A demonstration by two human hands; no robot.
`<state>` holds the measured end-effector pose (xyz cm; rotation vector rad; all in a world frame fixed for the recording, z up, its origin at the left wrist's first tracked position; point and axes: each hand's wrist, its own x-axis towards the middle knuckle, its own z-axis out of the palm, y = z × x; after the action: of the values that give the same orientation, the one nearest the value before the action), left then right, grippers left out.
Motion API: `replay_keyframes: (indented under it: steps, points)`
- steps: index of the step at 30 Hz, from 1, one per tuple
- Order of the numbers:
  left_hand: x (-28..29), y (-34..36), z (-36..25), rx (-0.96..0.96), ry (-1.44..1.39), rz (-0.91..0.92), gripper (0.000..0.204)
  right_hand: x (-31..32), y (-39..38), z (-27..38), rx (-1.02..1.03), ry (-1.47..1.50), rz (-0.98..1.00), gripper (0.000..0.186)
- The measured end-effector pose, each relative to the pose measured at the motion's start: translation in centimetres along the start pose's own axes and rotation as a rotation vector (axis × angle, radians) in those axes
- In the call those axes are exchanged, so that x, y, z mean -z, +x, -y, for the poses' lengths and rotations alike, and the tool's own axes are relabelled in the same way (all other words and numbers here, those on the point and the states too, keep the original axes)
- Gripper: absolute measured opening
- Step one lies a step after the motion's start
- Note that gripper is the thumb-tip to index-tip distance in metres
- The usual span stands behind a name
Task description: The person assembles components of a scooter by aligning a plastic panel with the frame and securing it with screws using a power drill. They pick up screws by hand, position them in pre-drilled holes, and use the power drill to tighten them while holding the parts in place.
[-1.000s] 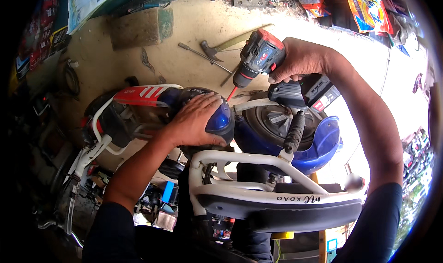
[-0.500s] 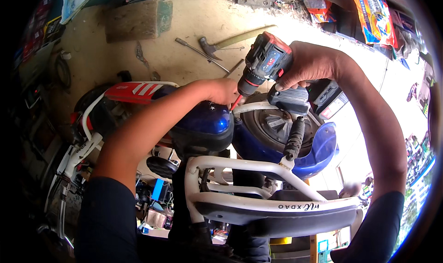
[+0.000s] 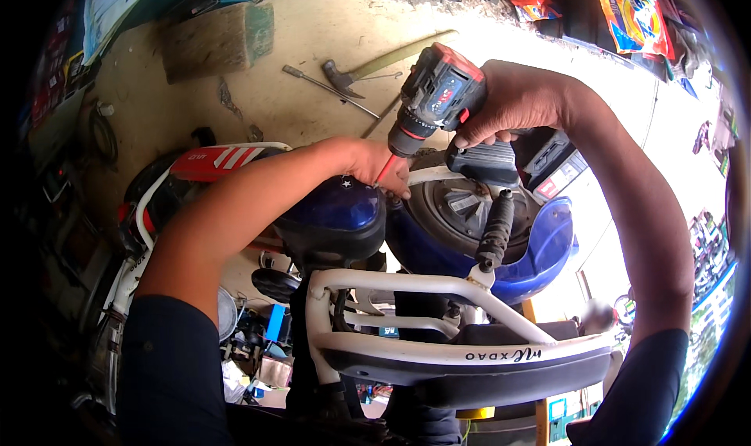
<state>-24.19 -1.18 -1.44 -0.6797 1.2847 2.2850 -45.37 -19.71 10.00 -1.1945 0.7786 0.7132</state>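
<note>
My right hand grips a black and red cordless drill, with its battery pack below. The chuck points down and left, and a red bit slants from it toward the edge of a glossy blue plastic cover. At that bit, my left hand has its fingers curled together; whatever they hold is hidden. Just right of the fingers lie a dark wheel and its blue fender. A shock absorber joins the wheel to the white tubular frame of an electric bike on its side.
A claw hammer, a long metal wrench and a wooden board lie on the floor beyond. A red and white bike part sits at left. Colourful bags stand at upper right. A padded seat is nearest me.
The view has shifted slightly. My left thumb and fingers now show farther round the red bit's tip, toward the wheel. The drill stays in my right hand at much the same slant.
</note>
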Motion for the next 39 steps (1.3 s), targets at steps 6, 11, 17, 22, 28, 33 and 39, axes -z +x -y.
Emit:
replay_keyframes:
  steps: [6, 11, 17, 22, 28, 33, 39]
  points:
    - [0.1, -0.4, -0.4, 0.027, -0.086, -0.020, 0.036, -0.5, 0.9, -0.3, 0.010, 0.015, 0.018, 0.025]
    - [0.1, -0.5, -0.3, 0.035, -0.135, -0.022, 0.036, -0.8, 1.1, 0.0, -0.018, 0.005, 0.016, 0.024]
    - [0.0, -0.4, -0.2, 0.048, -0.125, -0.029, 0.036, -0.8, 1.7, -0.3, -0.012, -0.009, 0.027, 0.025]
    - [0.2, -0.7, -0.7, 0.048, -0.144, -0.027, 0.035, -0.8, 1.8, -0.5, -0.014, 0.032, 0.045, 0.024]
    - [0.0, -0.8, -0.6, 0.033, -0.165, -0.028, 0.032, -1.1, 2.0, -0.8, -0.040, 0.050, 0.041, 0.023]
    - [-0.2, -0.4, -0.4, 0.048, -0.179, -0.024, 0.029, -1.2, 2.1, -0.6, -0.079, 0.016, 0.016, 0.022]
    - [-0.1, -0.6, -0.7, 0.059, -0.191, -0.022, 0.027, -1.2, 2.2, -0.7, -0.094, 0.013, 0.020, 0.018]
